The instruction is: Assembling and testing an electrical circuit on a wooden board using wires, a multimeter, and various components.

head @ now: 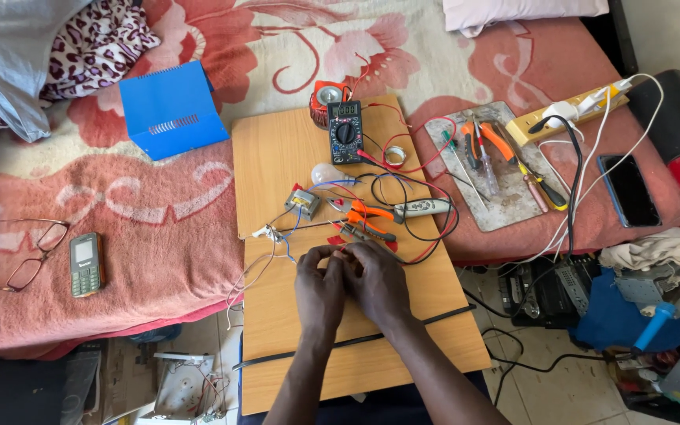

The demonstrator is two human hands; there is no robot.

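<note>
1. The left hand (319, 290) and the right hand (377, 282) meet knuckle to knuckle over a wooden board (277, 157), fingers curled inward and pinched together around a thin red wire (426, 250); what exactly sits between the fingertips is hidden.
2. The red wire loops away from the hands to the right, across the board, among black wires (391, 189).
3. Just above the hands lie orange-handled pliers (364, 212), a small transformer (302, 202) and a white soldering iron handle (423, 208).
4. Further up the board stand a black multimeter (345, 132), a clear bulb (324, 173) and a roll of tape (394, 155).
5. A grey tray (505, 205) to the right holds screwdrivers and orange pliers (491, 138).
6. A yellow power strip (572, 114) and a dark smartphone (630, 189) lie well to the right on the pink floral blanket (159, 228).
7. On the left of the blanket sit a blue metal cover (169, 109), a small keypad phone (86, 264) and eyeglasses (37, 252).
</note>
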